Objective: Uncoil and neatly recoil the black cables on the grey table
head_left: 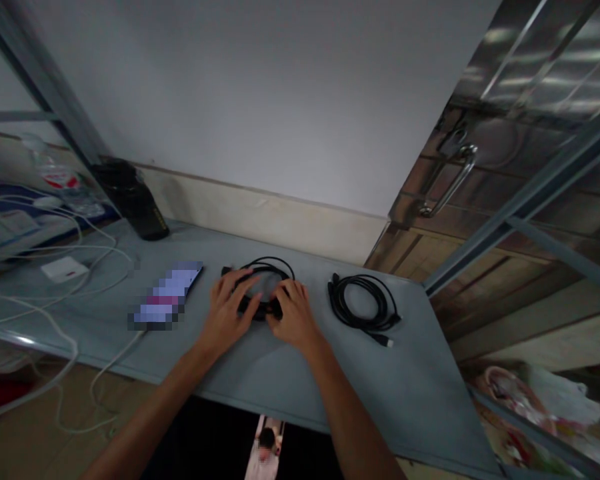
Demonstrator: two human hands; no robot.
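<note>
Cable coils: two, both black; the worked coil (261, 309) lies on the surface (405, 393) between the hands, the spare coil (337, 301) just right of it, apart.
Hands: two; the right hand (291, 310) has a narrow grip, pinching the worked coil; the left hand (230, 307) spreads its fingers over the coil's left side, and I cannot tell whether they close on it.
Covered: fingers hide much of the worked coil.
Left side: one phone (167, 297), lit; one white adapter (64, 269); looping white cords (73, 347).
Bottles: two, one black bottle (137, 203), one clear bottle (65, 179).
Writing: the clear bottle's red label is too blurred to read.
</note>
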